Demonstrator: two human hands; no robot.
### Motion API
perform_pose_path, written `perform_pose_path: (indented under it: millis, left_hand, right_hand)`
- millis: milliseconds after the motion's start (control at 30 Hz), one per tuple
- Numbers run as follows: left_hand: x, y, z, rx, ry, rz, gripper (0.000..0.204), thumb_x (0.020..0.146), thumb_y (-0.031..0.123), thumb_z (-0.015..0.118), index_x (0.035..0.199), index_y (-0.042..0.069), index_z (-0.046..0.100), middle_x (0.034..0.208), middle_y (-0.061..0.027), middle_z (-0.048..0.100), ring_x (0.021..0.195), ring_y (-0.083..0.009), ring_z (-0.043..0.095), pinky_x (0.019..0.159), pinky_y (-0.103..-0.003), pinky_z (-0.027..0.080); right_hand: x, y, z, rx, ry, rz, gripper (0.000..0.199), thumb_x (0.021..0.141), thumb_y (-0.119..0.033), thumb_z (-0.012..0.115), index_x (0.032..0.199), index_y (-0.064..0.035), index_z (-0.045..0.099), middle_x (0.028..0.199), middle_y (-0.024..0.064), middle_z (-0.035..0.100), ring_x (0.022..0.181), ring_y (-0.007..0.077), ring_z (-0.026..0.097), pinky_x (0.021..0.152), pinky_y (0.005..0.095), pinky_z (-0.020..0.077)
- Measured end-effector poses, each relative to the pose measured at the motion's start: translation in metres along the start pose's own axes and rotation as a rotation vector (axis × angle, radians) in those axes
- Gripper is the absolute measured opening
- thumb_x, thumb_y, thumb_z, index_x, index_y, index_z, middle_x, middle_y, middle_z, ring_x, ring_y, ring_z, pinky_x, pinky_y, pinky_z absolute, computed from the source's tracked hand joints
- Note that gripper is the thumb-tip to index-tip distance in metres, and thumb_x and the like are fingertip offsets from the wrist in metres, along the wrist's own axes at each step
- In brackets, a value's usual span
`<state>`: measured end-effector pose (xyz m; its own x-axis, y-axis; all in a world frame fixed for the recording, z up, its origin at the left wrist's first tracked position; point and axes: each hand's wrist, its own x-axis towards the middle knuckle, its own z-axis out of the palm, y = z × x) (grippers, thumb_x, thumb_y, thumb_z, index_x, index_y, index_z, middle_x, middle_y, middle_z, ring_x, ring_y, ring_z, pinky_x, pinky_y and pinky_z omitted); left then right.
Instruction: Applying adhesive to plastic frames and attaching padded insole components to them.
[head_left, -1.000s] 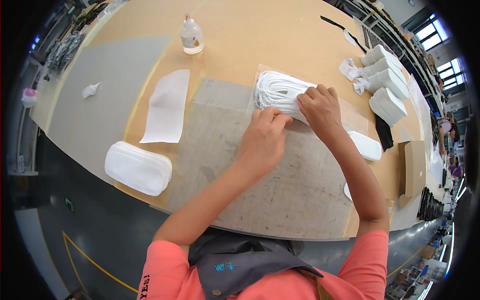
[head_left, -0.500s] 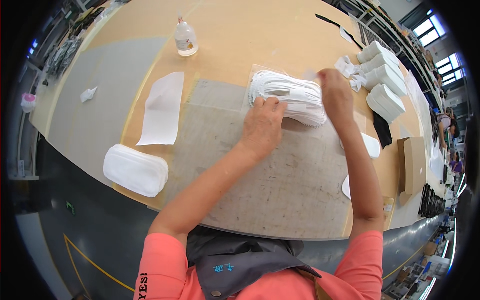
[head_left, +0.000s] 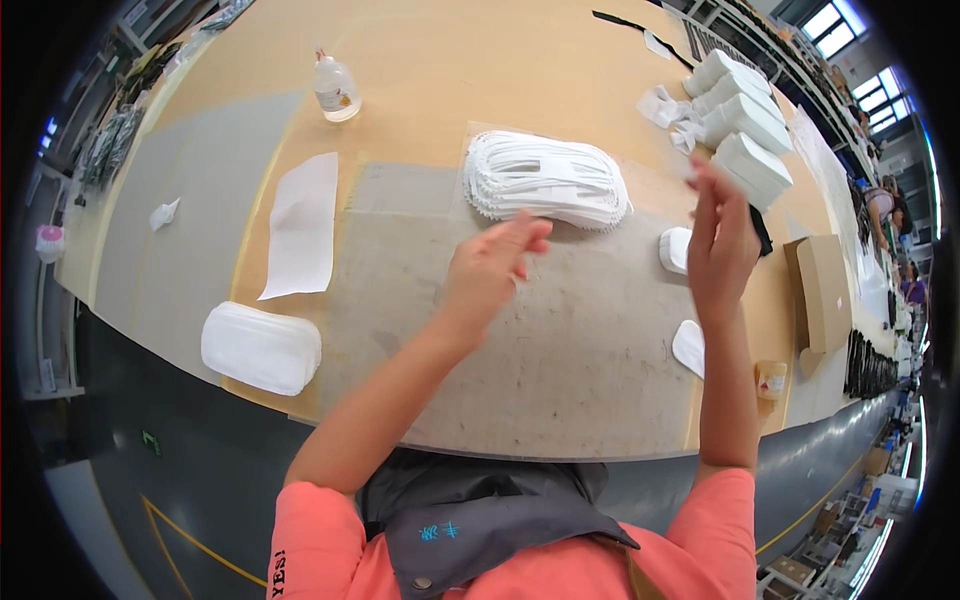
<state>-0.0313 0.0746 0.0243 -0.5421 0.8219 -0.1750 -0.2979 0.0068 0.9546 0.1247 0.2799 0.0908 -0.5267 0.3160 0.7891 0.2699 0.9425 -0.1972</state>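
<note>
Both hands have lifted off the stack of white pieces (head_left: 545, 178) they pressed on half a second ago and now hang above the surface (head_left: 560, 340). One stack lies there, fanned flat, thin cut-out pieces overlapping in a curved row, just beyond the left hand (head_left: 490, 275) and to the left of the right hand (head_left: 720, 245).

The left hand is loosely open, fingers slightly curled toward the stack's near edge, holding nothing. The right hand is raised with fingers straight and close together; whether it pinches anything I cannot tell.

Four white blocks (head_left: 745, 115) sit stacked in a row beyond the right hand. Two small white pads (head_left: 678, 250) lie by the right wrist, one just left of the hand, one nearer the body. One white sheet (head_left: 300, 225) lies well left of the left hand, with one puffy white bundle (head_left: 260, 347) nearer the edge and one clear bottle (head_left: 335, 90) further off. A grey worn mat covers the wooden surface under both hands.
</note>
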Motion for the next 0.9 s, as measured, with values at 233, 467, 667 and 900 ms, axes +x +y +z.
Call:
perform_pose_path:
  millis: [233, 467, 667, 900]
  left_hand:
    - [-0.082, -0.012, 0.002, -0.636, -0.093, -0.595, 0.037, 0.098, 0.026, 0.072, 0.122, -0.002, 0.069, 0.097, -0.0053, 0.069, 0.064, -0.0030, 0.048, 0.049, -0.018, 0.034]
    - [-0.122, -0.022, 0.009, -0.288, -0.109, -0.525, 0.029, 0.099, 0.020, 0.071, 0.119, 0.000, 0.071, 0.088, -0.0006, 0.068, 0.059, -0.0006, 0.044, 0.047, -0.016, 0.030]
    - [-0.135, -0.010, -0.004, 0.181, -0.204, -0.435, 0.023, 0.097, 0.020, 0.072, 0.111, 0.002, 0.077, 0.081, 0.0002, 0.069, 0.059, -0.0006, 0.042, 0.051, -0.018, 0.031]
    - [-0.142, -0.004, -0.030, 0.453, -0.283, -0.389, 0.022, 0.094, 0.025, 0.075, 0.103, 0.005, 0.080, 0.076, 0.0068, 0.066, 0.059, -0.0013, 0.040, 0.052, -0.020, 0.031]
  right_hand:
    - [-0.104, -0.038, -0.031, 0.115, -0.212, -0.211, 0.019, 0.090, 0.005, 0.070, 0.106, -0.0002, 0.062, 0.118, 0.0196, 0.072, 0.100, 0.0301, 0.074, 0.078, 0.0345, 0.0605]
    - [-0.175, -0.067, -0.062, 0.473, -0.095, 0.135, 0.034, 0.096, -0.009, 0.068, 0.127, -0.0014, 0.054, 0.146, 0.0179, 0.053, 0.117, 0.0321, 0.067, 0.092, 0.0393, 0.0572]
    - [-0.179, -0.097, -0.067, 1.482, 0.301, 1.408, 0.053, 0.103, -0.021, 0.063, 0.147, -0.0047, 0.038, 0.146, 0.0189, 0.050, 0.116, 0.0269, 0.067, 0.089, 0.0339, 0.0577]
    - [-0.200, -0.079, -0.089, 1.148, -0.288, 1.436, 0.030, 0.099, -0.014, 0.068, 0.125, -0.0010, 0.063, 0.107, 0.0098, 0.074, 0.092, 0.0145, 0.073, 0.075, 0.0252, 0.0572]
